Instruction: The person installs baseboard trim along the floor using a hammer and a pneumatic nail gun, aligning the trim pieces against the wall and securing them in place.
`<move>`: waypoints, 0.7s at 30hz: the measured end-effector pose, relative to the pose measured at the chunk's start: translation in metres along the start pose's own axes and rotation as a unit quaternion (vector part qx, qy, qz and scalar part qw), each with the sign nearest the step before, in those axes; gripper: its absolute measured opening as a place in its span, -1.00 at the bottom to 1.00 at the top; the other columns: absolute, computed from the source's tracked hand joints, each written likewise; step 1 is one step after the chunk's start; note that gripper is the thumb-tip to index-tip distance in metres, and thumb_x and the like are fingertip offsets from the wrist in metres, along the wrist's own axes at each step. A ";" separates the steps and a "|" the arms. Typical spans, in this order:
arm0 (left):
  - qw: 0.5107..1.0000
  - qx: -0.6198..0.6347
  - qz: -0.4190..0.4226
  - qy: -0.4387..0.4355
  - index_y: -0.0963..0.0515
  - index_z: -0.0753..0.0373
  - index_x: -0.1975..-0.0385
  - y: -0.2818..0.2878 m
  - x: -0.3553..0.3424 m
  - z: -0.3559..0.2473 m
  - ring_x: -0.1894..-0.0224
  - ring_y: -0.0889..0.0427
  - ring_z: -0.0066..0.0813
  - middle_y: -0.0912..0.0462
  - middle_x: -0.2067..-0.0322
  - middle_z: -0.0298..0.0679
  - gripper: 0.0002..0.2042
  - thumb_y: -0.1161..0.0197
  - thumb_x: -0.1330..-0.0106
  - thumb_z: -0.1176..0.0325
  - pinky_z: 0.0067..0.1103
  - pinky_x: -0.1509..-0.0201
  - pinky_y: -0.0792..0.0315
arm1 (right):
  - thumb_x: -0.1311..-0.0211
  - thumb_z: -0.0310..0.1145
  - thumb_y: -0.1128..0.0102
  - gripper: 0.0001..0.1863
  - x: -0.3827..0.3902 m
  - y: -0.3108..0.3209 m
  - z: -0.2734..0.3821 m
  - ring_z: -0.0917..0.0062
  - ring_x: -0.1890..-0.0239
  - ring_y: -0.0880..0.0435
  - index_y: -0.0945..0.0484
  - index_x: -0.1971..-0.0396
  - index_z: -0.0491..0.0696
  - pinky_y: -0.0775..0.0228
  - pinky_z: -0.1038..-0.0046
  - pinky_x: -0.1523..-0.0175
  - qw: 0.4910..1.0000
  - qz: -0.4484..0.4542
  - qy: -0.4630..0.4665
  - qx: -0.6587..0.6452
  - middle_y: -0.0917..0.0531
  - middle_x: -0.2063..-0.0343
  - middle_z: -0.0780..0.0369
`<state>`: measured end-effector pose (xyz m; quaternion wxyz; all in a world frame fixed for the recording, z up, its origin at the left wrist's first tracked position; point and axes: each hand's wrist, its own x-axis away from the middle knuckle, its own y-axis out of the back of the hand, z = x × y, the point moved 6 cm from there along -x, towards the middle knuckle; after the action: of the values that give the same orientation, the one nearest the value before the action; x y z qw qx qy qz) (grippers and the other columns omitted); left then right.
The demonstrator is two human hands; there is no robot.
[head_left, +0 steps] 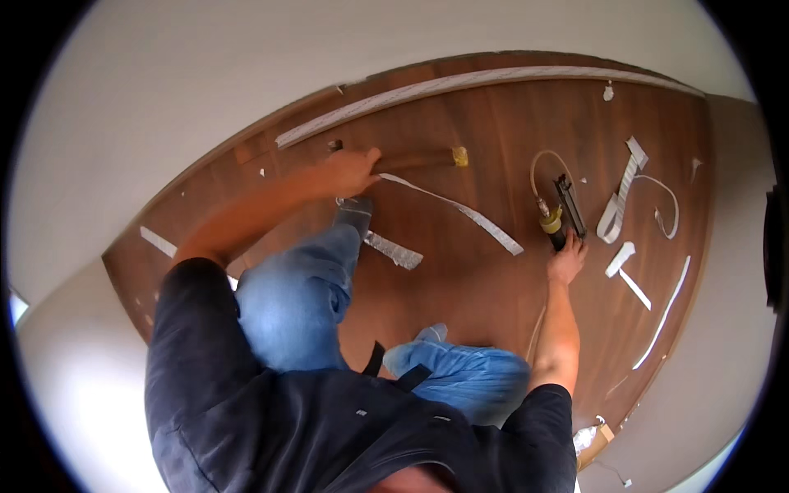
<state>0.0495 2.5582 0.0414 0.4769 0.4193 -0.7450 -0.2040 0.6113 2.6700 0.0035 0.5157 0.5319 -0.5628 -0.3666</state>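
Observation:
My left hand (pixel 349 172) is closed around a hammer (pixel 415 159), close to its dark head. The brown handle points right and ends in a yellow tip, while my fingers hide part of the head. Off to the right, my right hand (pixel 567 261) is wrapped around the grip of a pneumatic nail gun (pixel 569 207), which has a black magazine and a yellowish body. A thin air hose (pixel 536 171) loops from its fitting. Whether the nail gun rests on the floor or is lifted, I cannot tell.
A long white trim strip (pixel 460 85) lies along the far wall on the brown wood floor (pixel 460 287). Torn white strips (pixel 493 232) and a curled white strip (pixel 612 218) are scattered about. A small cardboard box (pixel 598 444) stands by the right wall. My legs bend beneath me.

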 end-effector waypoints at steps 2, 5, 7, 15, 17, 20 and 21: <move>1.000 -0.013 -0.023 -0.013 -0.35 0.33 -0.01 -0.037 -0.021 0.018 0.15 -0.66 0.17 -0.65 0.25 0.14 -0.59 -0.22 -0.45 0.10 -0.13 0.06 -0.52 | -0.10 -0.45 -0.38 -0.11 0.000 -0.025 0.006 0.12 -0.50 -0.20 -0.26 -0.48 0.27 -0.26 0.00 -0.42 1.000 -0.008 -0.008 0.013 -0.40 -0.41 0.32; 0.996 -0.043 -0.074 -0.028 -0.38 0.30 0.03 -0.057 -0.041 0.029 0.10 -0.66 0.13 -0.65 0.20 0.07 -0.62 -0.23 -0.45 0.10 -0.15 0.02 -0.51 | -0.10 -0.42 -0.38 -0.09 -0.011 -0.040 0.013 0.14 -0.50 -0.20 -0.24 -0.49 0.33 -0.24 0.00 -0.42 0.999 -0.015 -0.021 0.033 -0.38 -0.42 0.36; 0.995 -0.067 -0.070 -0.039 -0.42 0.32 0.08 -0.062 -0.052 0.031 0.08 -0.64 0.14 -0.61 0.16 0.13 -0.66 -0.24 -0.44 0.14 -0.14 0.00 -0.51 | -0.11 -0.39 -0.37 -0.09 -0.013 -0.051 0.014 0.14 -0.51 -0.19 -0.23 -0.49 0.34 -0.22 -0.03 -0.42 0.997 0.001 -0.041 0.065 -0.37 -0.43 0.36; 0.985 -0.073 -0.137 -0.079 -0.45 0.33 0.08 -0.089 -0.077 0.024 0.02 -0.60 0.07 -0.52 0.09 0.06 -0.64 -0.33 -0.35 0.18 -0.19 -0.05 -0.54 | -0.12 -0.34 -0.37 -0.11 -0.013 -0.068 0.021 0.16 -0.56 -0.11 -0.23 -0.49 0.34 -0.07 -0.08 -0.51 0.995 0.005 -0.061 0.073 -0.37 -0.42 0.37; 0.985 -0.086 -0.136 -0.067 -0.45 0.33 0.06 -0.087 -0.075 0.027 0.03 -0.59 0.05 -0.53 0.09 0.05 -0.61 -0.35 -0.33 0.17 -0.20 -0.03 -0.54 | -0.13 -0.32 -0.36 -0.16 -0.016 -0.058 0.032 0.14 -0.54 -0.13 -0.28 -0.46 0.32 -0.05 -0.10 -0.51 0.997 0.015 -0.050 0.052 -0.40 -0.39 0.34; 0.976 -0.137 -0.136 -0.102 -0.48 0.29 0.10 -0.077 -0.079 0.005 0.05 -0.59 -0.02 -0.56 0.12 -0.02 -0.61 -0.39 -0.28 0.13 -0.24 -0.03 -0.53 | -0.13 -0.32 -0.36 -0.19 -0.011 -0.058 0.015 0.12 -0.54 -0.13 -0.31 -0.44 0.30 -0.01 -0.13 -0.52 0.997 -0.015 -0.056 0.049 -0.42 -0.36 0.33; 0.972 -0.146 -0.142 -0.119 -0.48 0.29 0.10 -0.067 -0.080 -0.004 0.05 -0.59 -0.02 -0.56 0.12 -0.02 -0.61 -0.39 -0.28 0.13 -0.24 -0.03 -0.53 | -0.13 -0.32 -0.36 -0.19 -0.011 -0.056 0.010 0.12 -0.54 -0.13 -0.31 -0.44 0.30 -0.01 -0.13 -0.52 0.996 -0.024 -0.073 0.048 -0.42 -0.36 0.33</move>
<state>0.0978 2.5858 -0.0470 0.4072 0.4195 -0.6915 -0.4243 0.6130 2.6706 -0.0543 0.4380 0.5410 -0.6031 -0.3895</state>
